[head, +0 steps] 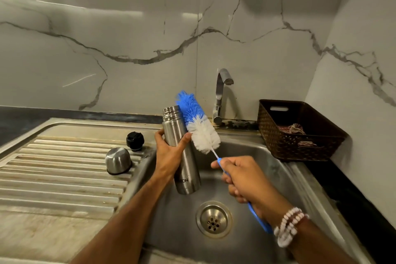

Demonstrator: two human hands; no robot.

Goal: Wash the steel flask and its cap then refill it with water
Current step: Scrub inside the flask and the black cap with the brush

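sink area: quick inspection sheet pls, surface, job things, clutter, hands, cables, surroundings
surface: steel sink, ribbed drainboard on its left
job's things: flask uncapped, over the sink; steel cap and black stopper on the drainboard; brush beside the flask, outside it
clutter: brown basket with cloth, right of sink
hands: left hand grips flask; right hand grips brush handle
cables: nothing seen
surroundings: marble-look wall; tap, no water running

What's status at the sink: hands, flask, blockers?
Left hand grips steel flask over sink. Right hand holds bottle brush, bristles beside flask neck. Steel cap, black stopper on drainboard. Nothing blocking flask mouth.
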